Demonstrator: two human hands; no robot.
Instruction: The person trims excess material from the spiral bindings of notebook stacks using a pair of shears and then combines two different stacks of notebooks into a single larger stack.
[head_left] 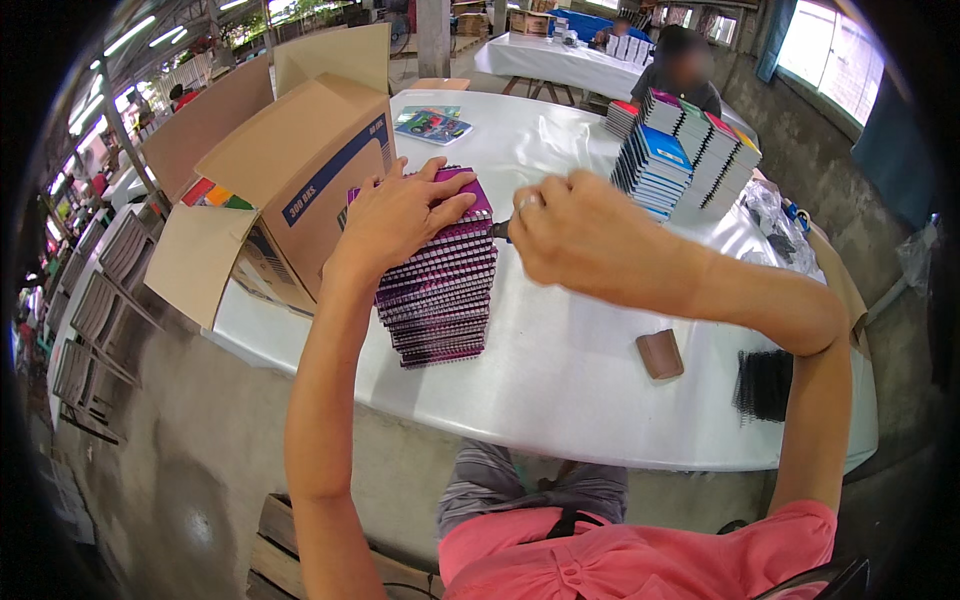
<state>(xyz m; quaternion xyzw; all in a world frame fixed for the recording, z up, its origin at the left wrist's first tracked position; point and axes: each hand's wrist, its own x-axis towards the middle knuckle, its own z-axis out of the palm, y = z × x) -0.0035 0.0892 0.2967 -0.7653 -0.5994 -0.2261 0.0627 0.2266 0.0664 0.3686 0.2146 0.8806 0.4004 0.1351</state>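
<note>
A tall stack of purple spiral-bound notebooks (pixel 440 290) stands on the white-covered table, its bindings facing me and to the right. My left hand (pixel 405 210) lies on the top notebook with its fingers spread, pressing on the cover. At the right end of the top binding, my right hand (pixel 565 228) is closed round a small dark hand tool (pixel 501 230). Only the tool's tip shows beside the coil; the fist hides the rest, so its exact kind is unclear. The right hand is slightly blurred.
An open cardboard box (pixel 300 170) stands left of the stack. Colourful booklets (pixel 432 125) lie behind it. Stacked spiral notebooks (pixel 655 165) stand at the far right, near a seated person (pixel 680 75). A brown pouch-like piece (pixel 660 355) and black coils (pixel 763 385) lie nearer right.
</note>
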